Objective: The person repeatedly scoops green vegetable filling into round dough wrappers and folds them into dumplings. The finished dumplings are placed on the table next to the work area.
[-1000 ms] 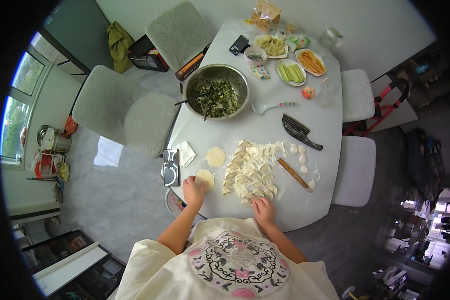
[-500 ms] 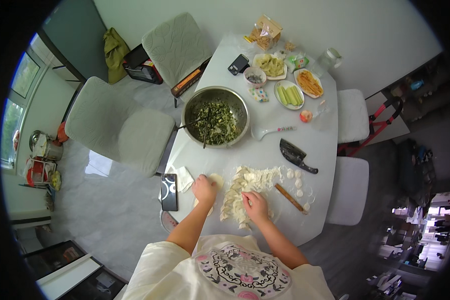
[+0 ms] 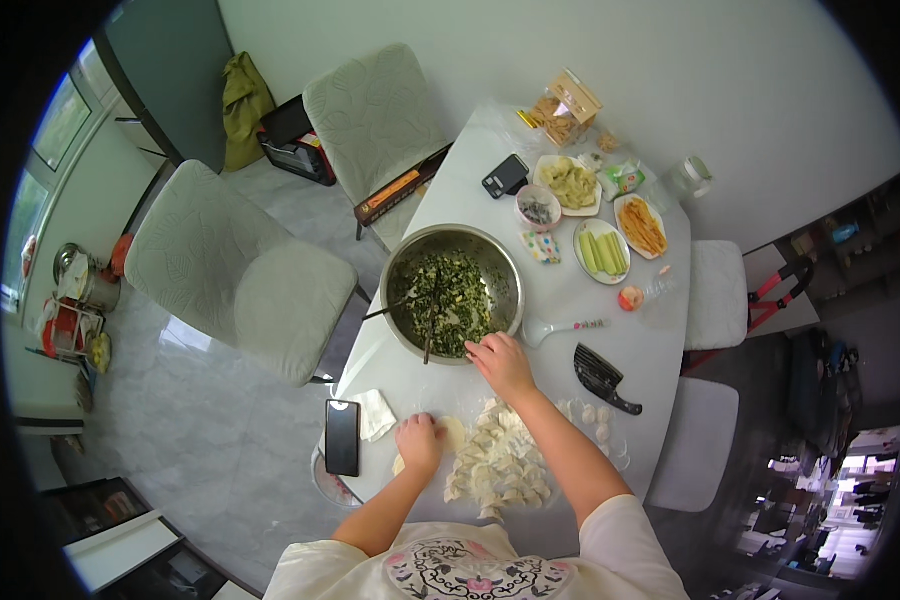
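My left hand (image 3: pixel 420 442) is low over the table, its fingers curled at the edge of a round dough wrapper (image 3: pixel 454 434) that shows to its right. My right hand (image 3: pixel 502 366) reaches over the near rim of a large steel bowl (image 3: pixel 513 318), with its fingers apart and nothing visible in them. Chopped green filling (image 3: pixel 450 300) lies inside, and dark chopsticks (image 3: pixel 429 335) rest in it. Between my arms sit rows of folded dumplings (image 3: pixel 495 465) on flour. Small dough pieces (image 3: pixel 602 422) lie right of my right forearm.
A black cleaver (image 3: pixel 602 378) and a white ladle (image 3: pixel 560 328) lie right of the bowl. At the left edge are a phone (image 3: pixel 342 438) and a white cloth (image 3: pixel 375 415). Farther back stand plates of cucumber sticks (image 3: pixel 602 252) and orange strips (image 3: pixel 642 227). Grey chairs (image 3: pixel 295 300) surround the table.
My right hand has moved from the dumplings up to the bowl's near rim. My left hand stays by the wrapper. The rolling pin is hidden now, and the view has shifted.
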Motion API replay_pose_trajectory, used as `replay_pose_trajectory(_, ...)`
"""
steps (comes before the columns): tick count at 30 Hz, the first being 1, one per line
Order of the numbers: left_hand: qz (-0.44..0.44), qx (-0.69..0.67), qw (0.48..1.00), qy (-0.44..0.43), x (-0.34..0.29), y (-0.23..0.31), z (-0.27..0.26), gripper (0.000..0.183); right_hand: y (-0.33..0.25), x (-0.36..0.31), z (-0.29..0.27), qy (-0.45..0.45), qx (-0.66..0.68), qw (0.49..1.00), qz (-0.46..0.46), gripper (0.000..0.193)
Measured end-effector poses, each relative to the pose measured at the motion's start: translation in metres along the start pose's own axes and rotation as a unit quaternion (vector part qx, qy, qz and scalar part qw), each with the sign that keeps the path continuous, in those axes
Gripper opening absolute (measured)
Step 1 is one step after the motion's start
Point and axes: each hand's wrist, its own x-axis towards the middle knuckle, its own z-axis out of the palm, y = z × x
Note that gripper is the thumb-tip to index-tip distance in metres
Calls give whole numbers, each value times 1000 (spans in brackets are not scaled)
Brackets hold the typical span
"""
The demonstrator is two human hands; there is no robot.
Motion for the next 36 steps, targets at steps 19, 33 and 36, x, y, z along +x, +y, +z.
replay_pose_trajectory(19, 63, -101, 993, -8, -4, -1, 5, 29, 36, 32, -21, -12, 82, 997, 10, 15)
replay_pose_trajectory(33, -199, -678, 694, -142, 12, 16, -46, 28, 36, 16, -16, -31, 362, 909, 205, 19)
replay_pose_trajectory(36, -190, -686, 690, -134, 12, 28, -63, 29, 39, 11, -8, 11, 400, 859, 320, 25)
